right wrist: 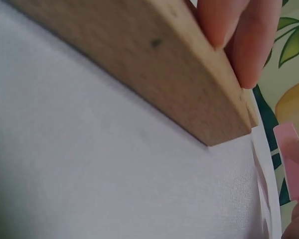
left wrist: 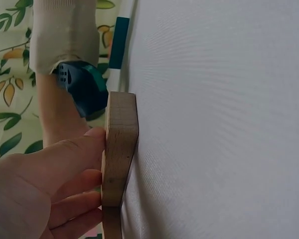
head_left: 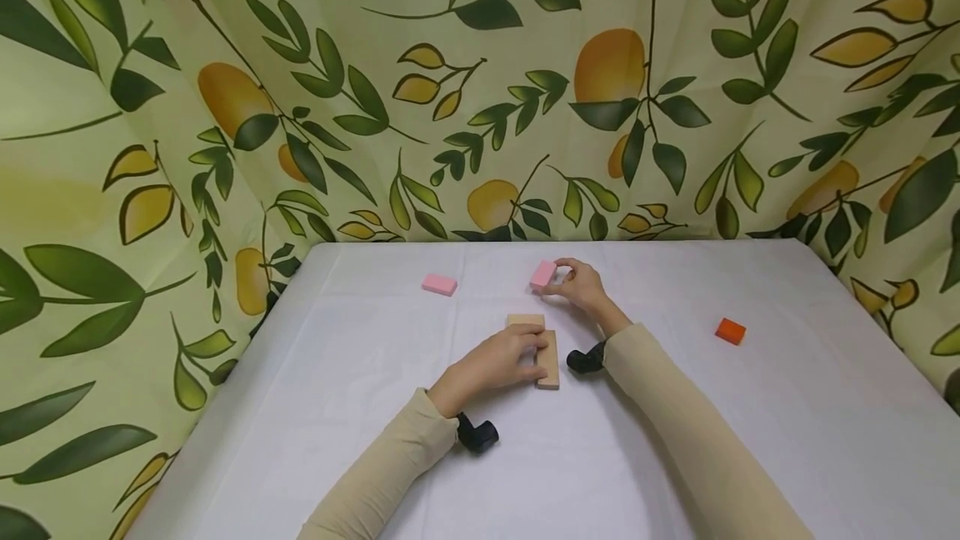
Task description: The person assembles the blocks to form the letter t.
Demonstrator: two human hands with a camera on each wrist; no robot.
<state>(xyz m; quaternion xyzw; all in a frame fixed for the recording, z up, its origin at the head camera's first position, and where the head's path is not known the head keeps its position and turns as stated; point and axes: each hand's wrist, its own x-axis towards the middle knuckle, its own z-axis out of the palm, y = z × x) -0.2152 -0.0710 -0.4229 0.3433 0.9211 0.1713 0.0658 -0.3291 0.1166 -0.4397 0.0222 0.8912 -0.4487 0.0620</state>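
My left hand (head_left: 491,359) rests its fingertips and thumb on two light wooden blocks. One wooden block (head_left: 549,352) points toward the near edge of the table; the other wooden block (head_left: 525,319) lies crosswise at its far end, partly covered by the fingers. In the left wrist view, thumb and fingers press on the upper face of the wooden block (left wrist: 120,144), which lies flat on the cloth. Just beyond the blocks, my right hand (head_left: 583,283) pinches a pink block (head_left: 542,276) between thumb and fingers, tilted. The right wrist view shows this pink block (right wrist: 292,177) at its right edge.
Another pink block (head_left: 439,284) lies to the left, toward the back of the table. An orange-red block (head_left: 731,331) sits off to the right. White cloth covers the table (head_left: 360,373), and a curtain with leaves and fruit (head_left: 420,157) hangs behind and at the sides.
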